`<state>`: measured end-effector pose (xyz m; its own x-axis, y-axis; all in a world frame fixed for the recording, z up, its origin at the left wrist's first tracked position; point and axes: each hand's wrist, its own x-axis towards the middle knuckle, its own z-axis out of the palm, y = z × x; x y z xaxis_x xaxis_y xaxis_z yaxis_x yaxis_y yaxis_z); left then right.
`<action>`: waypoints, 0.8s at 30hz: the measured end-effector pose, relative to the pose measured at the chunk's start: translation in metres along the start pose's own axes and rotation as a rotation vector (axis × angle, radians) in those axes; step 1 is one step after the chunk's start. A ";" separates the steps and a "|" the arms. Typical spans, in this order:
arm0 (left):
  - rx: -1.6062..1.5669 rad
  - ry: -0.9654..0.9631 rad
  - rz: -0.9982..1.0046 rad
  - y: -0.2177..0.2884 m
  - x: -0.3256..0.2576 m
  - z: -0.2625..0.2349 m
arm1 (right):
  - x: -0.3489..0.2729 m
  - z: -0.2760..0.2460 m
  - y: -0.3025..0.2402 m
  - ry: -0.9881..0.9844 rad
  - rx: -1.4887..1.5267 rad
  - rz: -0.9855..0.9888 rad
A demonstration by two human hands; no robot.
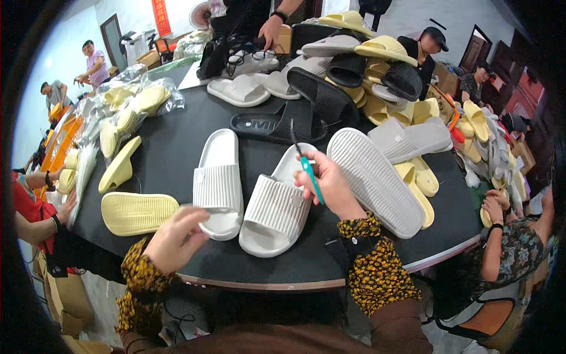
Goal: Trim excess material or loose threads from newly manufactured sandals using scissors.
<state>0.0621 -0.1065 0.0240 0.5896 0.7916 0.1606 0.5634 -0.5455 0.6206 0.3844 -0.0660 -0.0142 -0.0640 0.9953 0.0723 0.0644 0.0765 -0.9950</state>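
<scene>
Two light grey slide sandals lie side by side in front of me, the left slide [217,184] and the right slide [275,212], open toes facing me. My left hand [178,237] is by the toe of the left slide, fingers bent and apart, fingertips at its edge; no object shows in it. Over the right slide, my right hand [331,184] grips a teal-handled tool [308,172] with a thin, dark, curved tip pointing away from me. Its exact kind is unclear. Beside my left hand, a yellow slide [139,213] lies sole up.
A large grey slide [375,183] rests sole up on the black table [171,141]. Black slides [277,123] and a mixed pile [354,65] stand behind; bagged yellow slides [132,109] are at left. Co-workers' hands [63,207] are at the left edge, others at right [494,206].
</scene>
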 end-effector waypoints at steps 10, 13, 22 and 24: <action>0.220 -0.040 -0.032 -0.042 0.111 0.010 | -0.002 -0.004 0.011 -0.067 -0.302 -0.132; 0.325 -0.108 -0.091 -0.038 0.126 0.011 | -0.002 -0.002 0.008 -0.038 -0.383 -0.149; 0.187 -0.274 0.053 0.001 0.123 0.013 | -0.001 -0.001 0.004 0.106 -0.498 -0.369; 0.198 -0.291 0.091 -0.003 0.122 0.018 | -0.002 0.000 0.003 0.083 -0.492 -0.364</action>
<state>0.1422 -0.0133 0.0279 0.7667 0.6411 -0.0343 0.5851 -0.6758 0.4483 0.3843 -0.0679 -0.0170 -0.0919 0.8999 0.4263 0.5065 0.4108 -0.7581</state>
